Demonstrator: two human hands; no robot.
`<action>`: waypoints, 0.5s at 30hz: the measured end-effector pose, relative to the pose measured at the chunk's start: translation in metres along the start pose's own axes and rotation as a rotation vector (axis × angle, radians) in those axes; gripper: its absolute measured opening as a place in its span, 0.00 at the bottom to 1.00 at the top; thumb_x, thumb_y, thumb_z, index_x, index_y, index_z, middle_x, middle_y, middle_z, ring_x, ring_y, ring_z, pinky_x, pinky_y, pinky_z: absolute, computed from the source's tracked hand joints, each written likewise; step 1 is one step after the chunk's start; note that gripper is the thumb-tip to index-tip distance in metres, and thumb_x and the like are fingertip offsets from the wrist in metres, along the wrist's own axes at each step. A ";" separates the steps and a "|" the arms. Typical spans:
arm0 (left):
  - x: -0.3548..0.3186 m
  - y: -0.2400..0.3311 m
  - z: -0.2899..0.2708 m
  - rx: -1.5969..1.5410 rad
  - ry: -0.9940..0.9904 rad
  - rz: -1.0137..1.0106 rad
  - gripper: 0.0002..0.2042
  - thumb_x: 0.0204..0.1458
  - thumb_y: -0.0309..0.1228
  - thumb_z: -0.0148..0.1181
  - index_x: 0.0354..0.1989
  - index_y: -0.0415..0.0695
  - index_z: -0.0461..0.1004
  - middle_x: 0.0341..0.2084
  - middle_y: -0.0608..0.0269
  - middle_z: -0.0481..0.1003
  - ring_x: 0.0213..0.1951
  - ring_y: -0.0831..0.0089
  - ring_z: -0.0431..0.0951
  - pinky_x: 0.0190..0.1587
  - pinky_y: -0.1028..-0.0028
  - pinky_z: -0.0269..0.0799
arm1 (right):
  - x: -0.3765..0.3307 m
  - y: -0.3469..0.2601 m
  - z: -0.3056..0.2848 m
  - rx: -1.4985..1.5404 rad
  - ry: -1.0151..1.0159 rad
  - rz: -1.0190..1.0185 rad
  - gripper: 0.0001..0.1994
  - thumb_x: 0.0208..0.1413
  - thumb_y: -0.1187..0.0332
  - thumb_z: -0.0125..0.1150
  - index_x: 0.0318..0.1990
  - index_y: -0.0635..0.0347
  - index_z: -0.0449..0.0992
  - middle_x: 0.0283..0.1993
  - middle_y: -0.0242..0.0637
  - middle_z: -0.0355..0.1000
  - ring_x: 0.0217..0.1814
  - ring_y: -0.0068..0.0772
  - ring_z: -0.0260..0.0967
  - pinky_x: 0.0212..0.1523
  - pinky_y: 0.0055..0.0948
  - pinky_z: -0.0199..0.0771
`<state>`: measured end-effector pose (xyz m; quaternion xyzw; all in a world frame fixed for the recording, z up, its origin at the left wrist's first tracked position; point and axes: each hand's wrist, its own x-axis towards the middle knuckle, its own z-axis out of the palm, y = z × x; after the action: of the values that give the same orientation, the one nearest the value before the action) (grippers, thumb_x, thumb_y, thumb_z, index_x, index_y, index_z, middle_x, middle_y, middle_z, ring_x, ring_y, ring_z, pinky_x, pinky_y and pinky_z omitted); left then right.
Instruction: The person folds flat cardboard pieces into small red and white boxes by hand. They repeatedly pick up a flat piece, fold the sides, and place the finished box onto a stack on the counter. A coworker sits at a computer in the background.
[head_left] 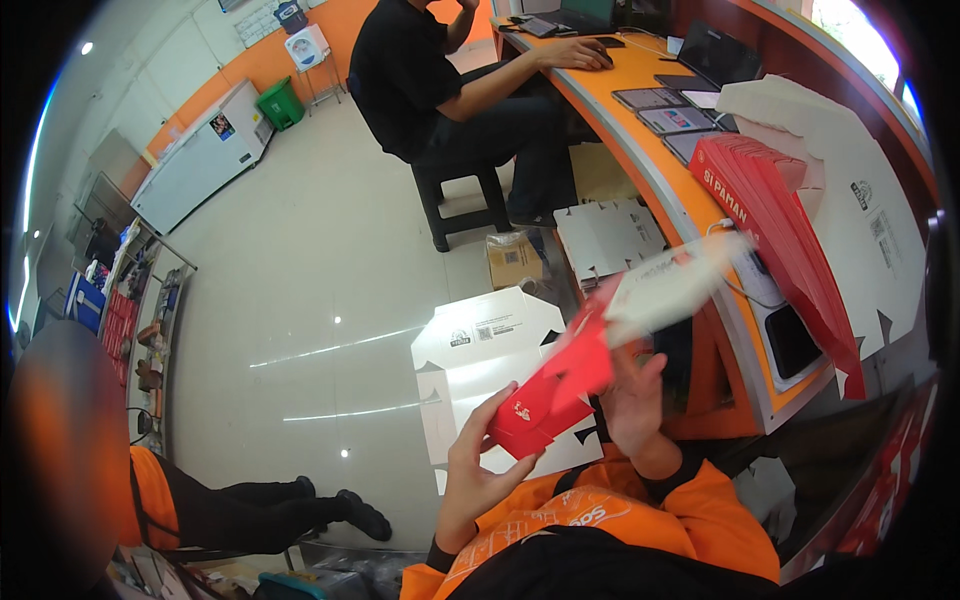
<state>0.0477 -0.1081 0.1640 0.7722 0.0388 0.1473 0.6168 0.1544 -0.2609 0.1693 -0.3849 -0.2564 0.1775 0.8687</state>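
Observation:
In front of my body is a red carton (560, 385), partly folded, with a pale flap (680, 285) blurred as it swings at the upper right. My left hand (478, 475) grips its lower left end, thumb on the near side and fingers along the far edge. Beside the carton's right side my right hand (635, 400) is raised with the fingers apart; some fingertips are blurred or hidden by the carton. Below both hands lies a flat white die-cut carton blank (490, 335) with slots and small dark print.
At right, an orange desk (640, 130) bears a stack of red carton blanks (775, 220), a large white blank (880, 200), and a dark phone (792, 338). White blanks (610, 235) and a brown box (513, 258) stand below. A person (430, 90) sits on a black stool (460, 190); another person's legs (260, 505) extend at lower left.

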 end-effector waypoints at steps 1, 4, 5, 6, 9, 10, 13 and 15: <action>0.001 0.002 0.001 0.059 0.055 0.076 0.32 0.38 0.21 0.67 0.56 0.39 0.63 0.51 0.52 0.69 0.51 0.61 0.73 0.50 0.68 0.72 | -0.002 -0.006 -0.001 0.001 0.041 0.013 0.26 0.60 0.59 0.44 0.60 0.67 0.52 0.58 0.46 0.59 0.55 0.37 0.63 0.51 0.34 0.67; 0.000 0.005 -0.005 0.359 0.169 0.193 0.32 0.37 0.19 0.66 0.56 0.41 0.64 0.52 0.52 0.69 0.52 0.57 0.72 0.50 0.67 0.72 | 0.001 -0.021 0.002 -0.017 0.020 0.075 0.31 0.57 0.65 0.50 0.64 0.68 0.48 0.61 0.47 0.58 0.60 0.37 0.61 0.55 0.38 0.66; 0.000 0.004 -0.007 0.338 0.185 0.174 0.33 0.35 0.19 0.67 0.55 0.42 0.65 0.53 0.52 0.68 0.52 0.56 0.71 0.50 0.67 0.72 | 0.005 -0.026 0.006 -0.017 -0.019 0.099 0.31 0.56 0.65 0.52 0.63 0.68 0.50 0.60 0.47 0.59 0.60 0.36 0.61 0.55 0.37 0.65; 0.001 0.005 -0.009 0.354 0.211 0.196 0.33 0.34 0.18 0.67 0.56 0.42 0.64 0.53 0.51 0.68 0.52 0.58 0.72 0.48 0.68 0.73 | 0.008 -0.032 0.012 -0.152 -0.019 0.163 0.30 0.55 0.65 0.54 0.62 0.68 0.52 0.60 0.47 0.60 0.60 0.35 0.60 0.55 0.36 0.65; 0.001 0.008 -0.013 0.384 0.287 0.269 0.36 0.32 0.16 0.67 0.56 0.41 0.63 0.52 0.49 0.68 0.50 0.60 0.73 0.44 0.70 0.77 | 0.000 -0.028 0.018 -0.567 0.010 0.143 0.22 0.53 0.72 0.59 0.55 0.68 0.63 0.50 0.41 0.68 0.51 0.27 0.67 0.51 0.27 0.68; 0.002 0.008 -0.014 0.380 0.296 0.279 0.36 0.32 0.16 0.67 0.56 0.41 0.64 0.52 0.48 0.68 0.50 0.60 0.73 0.44 0.70 0.78 | -0.003 -0.020 0.013 -0.772 -0.003 0.053 0.19 0.53 0.72 0.60 0.52 0.68 0.67 0.46 0.40 0.72 0.48 0.27 0.69 0.47 0.27 0.69; 0.002 0.006 -0.014 0.364 0.304 0.286 0.36 0.31 0.16 0.67 0.56 0.40 0.64 0.52 0.48 0.68 0.49 0.60 0.74 0.42 0.71 0.79 | -0.002 -0.005 0.022 -0.900 0.053 -0.098 0.15 0.53 0.72 0.62 0.47 0.67 0.70 0.41 0.38 0.74 0.39 0.23 0.72 0.42 0.22 0.71; 0.001 0.003 -0.013 0.346 0.286 0.261 0.36 0.31 0.16 0.67 0.56 0.40 0.64 0.51 0.48 0.68 0.48 0.61 0.75 0.41 0.71 0.79 | -0.001 0.002 0.023 -0.981 0.092 -0.204 0.14 0.52 0.72 0.63 0.45 0.66 0.70 0.39 0.37 0.74 0.37 0.21 0.71 0.40 0.21 0.71</action>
<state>0.0447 -0.0967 0.1701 0.8361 0.0501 0.3246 0.4393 0.1399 -0.2462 0.1806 -0.7284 -0.3075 -0.0672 0.6086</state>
